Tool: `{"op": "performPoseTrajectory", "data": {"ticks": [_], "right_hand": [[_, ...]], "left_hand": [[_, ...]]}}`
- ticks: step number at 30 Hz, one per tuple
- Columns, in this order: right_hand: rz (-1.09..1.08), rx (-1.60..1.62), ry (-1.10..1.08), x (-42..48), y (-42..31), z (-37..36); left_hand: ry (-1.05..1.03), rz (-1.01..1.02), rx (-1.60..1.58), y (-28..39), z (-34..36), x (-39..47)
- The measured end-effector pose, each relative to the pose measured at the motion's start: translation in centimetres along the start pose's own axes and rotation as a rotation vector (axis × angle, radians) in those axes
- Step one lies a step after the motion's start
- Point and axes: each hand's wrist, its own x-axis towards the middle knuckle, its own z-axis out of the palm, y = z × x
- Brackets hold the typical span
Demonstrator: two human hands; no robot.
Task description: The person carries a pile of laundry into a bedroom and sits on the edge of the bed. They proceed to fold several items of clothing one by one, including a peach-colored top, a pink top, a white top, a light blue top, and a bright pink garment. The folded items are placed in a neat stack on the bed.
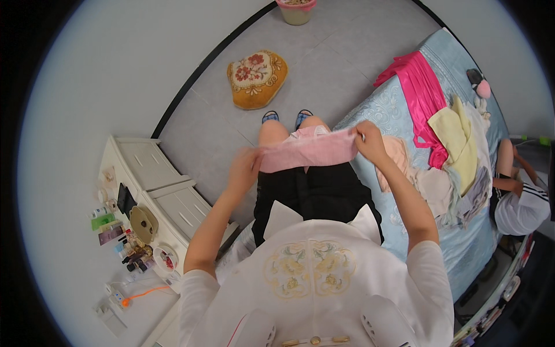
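Observation:
A pink cloth garment (pixel 310 152) is stretched between my two hands above my lap, its lower edge hanging over my black shorts. My left hand (pixel 243 169), slightly blurred, grips one end of it. At the other end, my right hand (pixel 369 142) pinches the fabric between thumb and fingers. A paler pink and white part of cloth lies behind it over my thighs. Which kind of garment it is, I cannot tell. To my right, a peach cloth (pixel 395 156) lies on the bed nearest my right forearm.
Clothes, among them a bright pink satin garment (pixel 422 95) and a yellow one (pixel 455 139), cover part of the blue bedspread (pixel 451 256). Another person (pixel 520 204) sits beyond. White cabinets (pixel 147 162) with toiletries stand left. A floral floor mat (pixel 258 80) and a bin (pixel 297 12) lie ahead.

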Motion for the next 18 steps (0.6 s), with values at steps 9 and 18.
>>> {"op": "performPoseTrajectory", "data": {"ticks": [9,18], "right_hand": [[-0.135,-0.280,0.121,3.6,-0.8,5.1],[-0.016,-0.110,-0.077,-4.9,-4.2,8.1]], "left_hand": [[0.053,0.158,0.240,3.0,6.4,3.3],[0.019,-0.121,0.385,5.7,13.1,3.7]]}}
